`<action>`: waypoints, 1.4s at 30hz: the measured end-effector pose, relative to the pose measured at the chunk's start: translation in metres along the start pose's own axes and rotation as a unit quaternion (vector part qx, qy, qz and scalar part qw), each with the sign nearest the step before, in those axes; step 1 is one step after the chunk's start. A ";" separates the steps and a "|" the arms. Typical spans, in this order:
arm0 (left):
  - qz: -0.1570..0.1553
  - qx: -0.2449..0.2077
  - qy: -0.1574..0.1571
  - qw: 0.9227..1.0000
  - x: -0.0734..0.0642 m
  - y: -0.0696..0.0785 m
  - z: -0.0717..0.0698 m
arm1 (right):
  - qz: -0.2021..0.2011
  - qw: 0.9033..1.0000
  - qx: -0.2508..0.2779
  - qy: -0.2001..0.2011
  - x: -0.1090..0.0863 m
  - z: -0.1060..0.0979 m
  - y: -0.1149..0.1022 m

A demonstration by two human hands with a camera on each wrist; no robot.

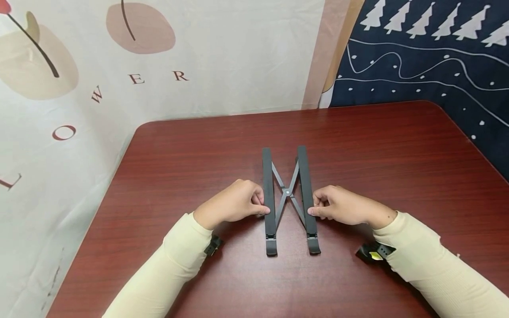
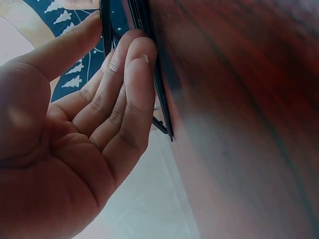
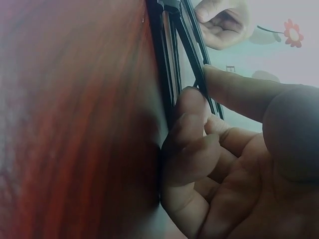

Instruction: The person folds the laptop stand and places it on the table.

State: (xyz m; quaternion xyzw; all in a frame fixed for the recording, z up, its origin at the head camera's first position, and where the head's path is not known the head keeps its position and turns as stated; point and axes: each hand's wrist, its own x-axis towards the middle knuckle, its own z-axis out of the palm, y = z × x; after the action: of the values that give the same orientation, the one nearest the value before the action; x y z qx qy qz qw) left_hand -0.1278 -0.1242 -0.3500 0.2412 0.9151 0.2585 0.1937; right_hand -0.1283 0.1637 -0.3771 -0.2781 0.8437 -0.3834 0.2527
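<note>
A black folding laptop stand [image 1: 304, 181] lies partly spread on the table, its two long bars joined by crossed struts [image 1: 287, 192]. My left hand [image 1: 238, 201] pinches the left bar, thumb on top. The left wrist view shows that thumb at the upper bar and the bunched fingers [image 2: 137, 89] against the lower rail close to the tabletop. On the other side, my right hand [image 1: 343, 204] grips the right bar, its thumb on the upper face and curled fingers [image 3: 192, 159] beside the lower rail. Small hooked feet [image 1: 271, 247] at the bars' near ends point toward me.
The reddish-brown wooden table [image 1: 191, 150] has rounded far corners. Behind it hangs a pale cloth [image 1: 238, 57] with printed letters and flowers, and a dark blue one [image 1: 413, 97] with white trees. Black wrist straps [image 1: 213, 245] sit at both sleeve cuffs.
</note>
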 end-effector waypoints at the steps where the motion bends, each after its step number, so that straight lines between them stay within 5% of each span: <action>1: -0.001 0.000 0.000 1.000 0.000 0.000 0.000 | 0.000 1.000 0.002 0.001 0.000 0.000 0.000; 42: 0.001 0.004 -0.005 1.000 0.001 0.007 0.009 | -0.007 1.000 -0.022 0.007 0.005 0.010 -0.006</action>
State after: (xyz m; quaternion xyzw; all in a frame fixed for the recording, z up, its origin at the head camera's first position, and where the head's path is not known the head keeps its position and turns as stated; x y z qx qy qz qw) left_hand -0.1218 -0.1151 -0.3537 0.2446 0.9148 0.2539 0.1972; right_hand -0.1239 0.1521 -0.3794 -0.2867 0.8515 -0.3690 0.2378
